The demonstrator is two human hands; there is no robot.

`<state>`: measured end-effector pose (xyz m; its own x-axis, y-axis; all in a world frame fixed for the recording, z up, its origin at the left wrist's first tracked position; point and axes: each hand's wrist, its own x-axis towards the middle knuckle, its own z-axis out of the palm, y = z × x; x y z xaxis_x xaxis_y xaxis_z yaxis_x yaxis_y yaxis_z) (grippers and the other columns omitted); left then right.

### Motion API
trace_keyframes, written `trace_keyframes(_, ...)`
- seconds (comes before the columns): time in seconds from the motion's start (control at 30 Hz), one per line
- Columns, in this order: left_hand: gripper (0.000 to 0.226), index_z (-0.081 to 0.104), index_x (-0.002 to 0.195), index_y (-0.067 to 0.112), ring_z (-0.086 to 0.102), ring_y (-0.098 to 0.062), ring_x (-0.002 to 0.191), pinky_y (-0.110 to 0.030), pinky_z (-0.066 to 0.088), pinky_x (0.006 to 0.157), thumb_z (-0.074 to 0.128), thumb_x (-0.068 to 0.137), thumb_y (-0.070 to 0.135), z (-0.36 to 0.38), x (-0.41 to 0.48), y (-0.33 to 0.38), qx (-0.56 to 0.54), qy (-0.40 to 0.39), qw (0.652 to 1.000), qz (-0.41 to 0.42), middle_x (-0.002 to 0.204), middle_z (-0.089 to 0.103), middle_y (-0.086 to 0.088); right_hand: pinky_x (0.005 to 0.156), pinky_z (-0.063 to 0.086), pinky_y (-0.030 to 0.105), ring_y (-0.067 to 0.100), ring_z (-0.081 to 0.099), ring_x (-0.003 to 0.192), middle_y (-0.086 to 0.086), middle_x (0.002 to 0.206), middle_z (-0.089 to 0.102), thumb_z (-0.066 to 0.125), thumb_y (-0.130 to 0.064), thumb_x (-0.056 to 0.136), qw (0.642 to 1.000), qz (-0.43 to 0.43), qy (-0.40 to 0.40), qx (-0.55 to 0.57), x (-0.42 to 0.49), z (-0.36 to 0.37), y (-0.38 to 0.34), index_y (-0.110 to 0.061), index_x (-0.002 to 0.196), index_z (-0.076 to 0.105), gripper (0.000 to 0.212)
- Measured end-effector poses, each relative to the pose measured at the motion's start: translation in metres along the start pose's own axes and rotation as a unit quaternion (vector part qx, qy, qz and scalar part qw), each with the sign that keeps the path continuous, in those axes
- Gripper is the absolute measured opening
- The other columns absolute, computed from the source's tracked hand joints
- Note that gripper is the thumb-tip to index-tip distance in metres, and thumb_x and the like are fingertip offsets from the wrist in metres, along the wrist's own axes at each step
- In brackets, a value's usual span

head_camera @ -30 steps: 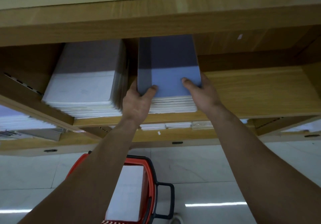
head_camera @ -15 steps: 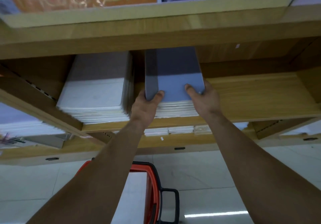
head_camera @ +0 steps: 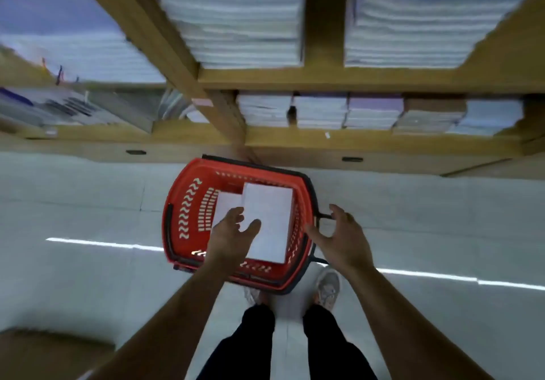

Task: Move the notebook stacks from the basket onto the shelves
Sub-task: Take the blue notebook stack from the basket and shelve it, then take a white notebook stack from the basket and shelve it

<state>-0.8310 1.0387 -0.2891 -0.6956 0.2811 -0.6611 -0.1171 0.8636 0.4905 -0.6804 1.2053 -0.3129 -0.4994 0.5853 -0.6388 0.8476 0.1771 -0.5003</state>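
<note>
A red basket (head_camera: 188,211) stands on the pale floor below me. Inside it lie a tall white notebook stack (head_camera: 269,217) and a lower white stack (head_camera: 225,207) to its left. My left hand (head_camera: 231,236) hovers over the basket with spread fingers, above the left edge of the tall stack, holding nothing. My right hand (head_camera: 339,236) is open too, fingers spread, just right of the basket's rim. Up on the wooden shelf (head_camera: 324,80) sit two notebook stacks, one at the left (head_camera: 236,16) and one at the right (head_camera: 413,25).
A lower shelf (head_camera: 368,140) carries a row of smaller notebook piles (head_camera: 374,112). A wooden upright (head_camera: 165,46) divides the shelving; folders and stationery (head_camera: 73,108) lie to its left. My legs and shoes (head_camera: 326,286) stand behind the basket. A brown box (head_camera: 44,353) sits at the lower left.
Both hands have let go of the blue-covered stack on the shelf and dropped down to the basket. The view has swung down from the shelf to the floor.
</note>
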Motion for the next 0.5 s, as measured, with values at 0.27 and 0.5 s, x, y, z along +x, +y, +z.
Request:
trace_keyframes(0.27,0.048,0.055,0.132,0.019,0.065,-0.029,0.112,-0.042,0.055,0.091,0.067,0.091,0.041,0.027,0.069,-0.159,0.087,-0.033,0.994,-0.052,0.125,0.068,-0.005,0.108,0.043,0.046,0.031,0.041,0.141,0.005,0.157,0.04,0.06,-0.066,0.088,0.99,-0.048,-0.07,-0.111,0.055,0.14,0.021,-0.023,0.156,0.031,0.086)
trace_keyframes(0.5,0.077,0.035,0.152,0.017,0.067,-0.017,0.092,-0.036,0.061,0.073,0.071,0.089,0.046,0.077,0.169,-0.215,0.042,-0.041,0.996,-0.067,0.144,0.056,-0.008,0.118,0.032,0.047,0.03,0.01,0.152,0.004,0.166,0.001,0.06,-0.067,0.088,0.981,-0.075,-0.091,-0.155,0.135,0.244,0.058,-0.019,0.161,0.011,0.1)
